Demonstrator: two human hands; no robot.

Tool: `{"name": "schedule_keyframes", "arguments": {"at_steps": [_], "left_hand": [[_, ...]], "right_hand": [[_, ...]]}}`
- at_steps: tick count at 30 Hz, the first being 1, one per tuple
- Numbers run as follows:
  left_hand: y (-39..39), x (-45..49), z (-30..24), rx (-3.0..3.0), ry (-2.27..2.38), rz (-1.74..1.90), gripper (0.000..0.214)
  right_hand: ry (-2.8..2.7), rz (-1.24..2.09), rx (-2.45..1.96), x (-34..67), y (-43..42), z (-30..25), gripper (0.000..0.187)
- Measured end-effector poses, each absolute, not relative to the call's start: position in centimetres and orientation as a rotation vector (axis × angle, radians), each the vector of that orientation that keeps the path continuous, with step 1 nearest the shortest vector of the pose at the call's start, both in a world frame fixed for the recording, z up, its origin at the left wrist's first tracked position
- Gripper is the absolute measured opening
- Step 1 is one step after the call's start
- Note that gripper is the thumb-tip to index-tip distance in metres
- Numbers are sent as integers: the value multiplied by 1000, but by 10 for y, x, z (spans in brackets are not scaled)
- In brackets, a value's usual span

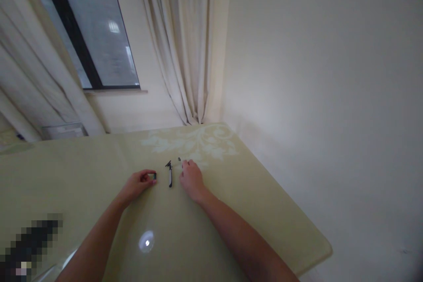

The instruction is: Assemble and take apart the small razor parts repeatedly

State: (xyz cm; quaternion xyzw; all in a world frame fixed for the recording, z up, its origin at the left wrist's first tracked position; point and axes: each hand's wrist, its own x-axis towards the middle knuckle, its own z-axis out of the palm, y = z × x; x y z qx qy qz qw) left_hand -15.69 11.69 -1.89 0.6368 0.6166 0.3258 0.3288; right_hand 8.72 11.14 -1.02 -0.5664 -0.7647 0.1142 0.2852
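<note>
My left hand [137,183] rests on the pale green table [251,202] and pinches a small dark object [154,176] between thumb and fingers. A pen-like black and white tool [170,175] lies on the table between my hands. My right hand [191,179] lies just right of it, fingers curled, its fingertips at a thin small piece [179,160] that I cannot make out clearly. Both forearms reach in from the bottom of the view.
The table has a white floral pattern [198,143] at its far side and a lamp's reflection [146,242] near me. A window [92,31] and cream curtains [185,44] stand beyond it; a plain wall fills the right. A blurred dark patch sits at bottom left.
</note>
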Motion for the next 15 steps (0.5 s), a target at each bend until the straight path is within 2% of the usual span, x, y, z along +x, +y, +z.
{"name": "schedule_keyframes", "arguments": {"at_steps": [8,12,15], "left_hand": [[113,-155,-18,1681,1617,913,65],[113,-156,-16,1669,1621,930,67],[112,-155,-15,1658,1624,949,70]], "right_hand": [[-2175,473,-1547,125,98,-4,29],[-2211,468,-1570,140,90,-3,43],[-2207,446,-1577,131,88,-9,40]]}}
